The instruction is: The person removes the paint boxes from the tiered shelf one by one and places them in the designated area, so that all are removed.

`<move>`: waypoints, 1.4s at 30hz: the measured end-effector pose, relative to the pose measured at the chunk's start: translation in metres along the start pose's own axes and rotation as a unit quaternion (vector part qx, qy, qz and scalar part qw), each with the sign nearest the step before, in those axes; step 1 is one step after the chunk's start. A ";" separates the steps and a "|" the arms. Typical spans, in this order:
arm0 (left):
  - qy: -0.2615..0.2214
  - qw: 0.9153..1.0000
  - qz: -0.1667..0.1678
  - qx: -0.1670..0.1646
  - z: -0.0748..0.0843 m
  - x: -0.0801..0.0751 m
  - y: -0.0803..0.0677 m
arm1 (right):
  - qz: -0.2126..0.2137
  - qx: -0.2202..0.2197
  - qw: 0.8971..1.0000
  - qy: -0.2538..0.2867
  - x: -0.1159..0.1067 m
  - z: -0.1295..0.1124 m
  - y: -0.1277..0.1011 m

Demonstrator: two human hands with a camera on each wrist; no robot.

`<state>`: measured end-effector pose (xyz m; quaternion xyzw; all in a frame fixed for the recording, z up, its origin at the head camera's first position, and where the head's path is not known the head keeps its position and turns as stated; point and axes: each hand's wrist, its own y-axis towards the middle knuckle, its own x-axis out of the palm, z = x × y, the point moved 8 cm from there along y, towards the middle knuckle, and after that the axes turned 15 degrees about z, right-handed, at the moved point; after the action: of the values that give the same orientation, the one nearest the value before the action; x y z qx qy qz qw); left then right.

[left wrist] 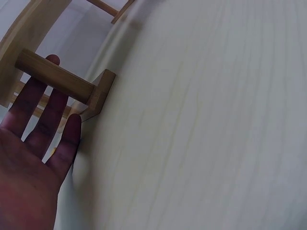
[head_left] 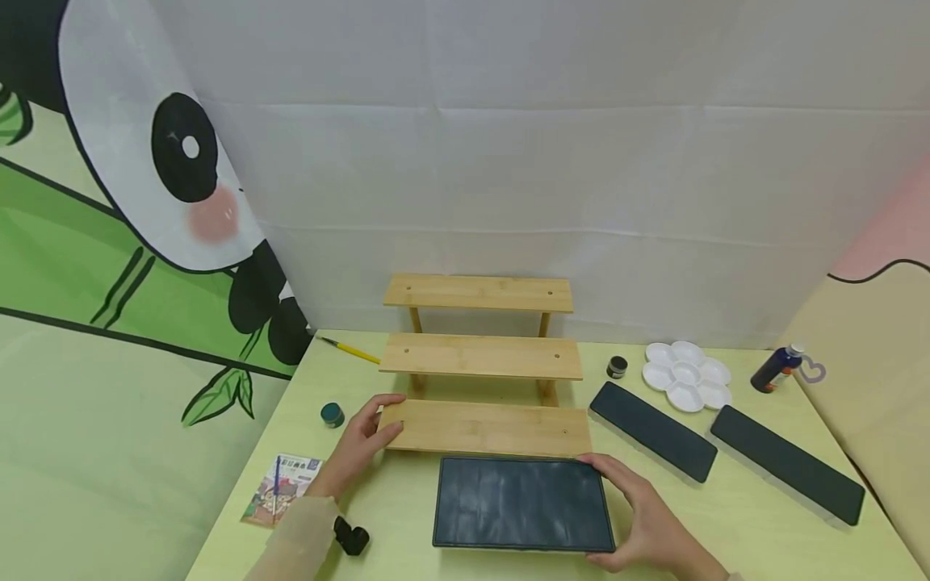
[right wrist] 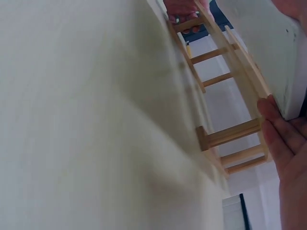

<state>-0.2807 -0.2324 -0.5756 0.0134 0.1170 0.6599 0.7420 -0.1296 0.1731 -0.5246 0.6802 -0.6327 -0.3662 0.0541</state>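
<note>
A three-step wooden stand stands on the table. My left hand holds the left end of its lowest board, thumb on top; in the left wrist view, the fingers reach beneath the board beside a wooden leg. My right hand grips the right edge of a dark-topped rectangular panel in front of that board. From the right wrist view, the panel's pale underside shows, and the fingertips lie beside the stand's board. Whether the panel touches the board I cannot tell.
To the right lie two narrow dark-topped panels, a white flower-shaped palette, a small jar and a blue bottle. On the left are a paintbrush, a teal-lidded jar and a booklet with a blue pen.
</note>
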 end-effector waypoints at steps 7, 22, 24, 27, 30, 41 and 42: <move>0.010 1.000 0.005 -0.001 0.001 -0.001 0.000 | -0.033 0.063 0.997 -0.035 0.010 0.022 -0.018; 0.010 1.000 0.006 -0.002 0.000 -0.001 -0.001 | -0.047 0.106 0.991 -0.059 0.017 0.046 -0.027; 0.011 1.000 0.006 -0.003 0.000 -0.001 -0.001 | -0.050 0.109 0.991 -0.062 0.017 0.048 -0.027; 0.011 1.000 0.004 -0.005 0.000 0.000 -0.001 | -0.056 0.123 0.988 -0.069 0.018 0.051 -0.028; 0.012 1.000 0.002 -0.007 0.000 0.000 -0.001 | -0.070 0.130 0.985 -0.083 0.020 0.051 -0.028; 0.020 1.000 0.009 -0.017 0.000 -0.002 -0.001 | -0.109 0.129 0.976 -0.136 0.023 0.051 -0.028; 0.020 1.000 0.009 -0.020 -0.001 -0.002 -0.002 | -0.112 0.123 0.976 -0.142 0.024 0.051 -0.029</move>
<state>-0.2795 -0.2345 -0.5765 -0.0132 0.1186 0.6692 0.7334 -0.1363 0.1769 -0.5870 0.6894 -0.5938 -0.3820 -0.1616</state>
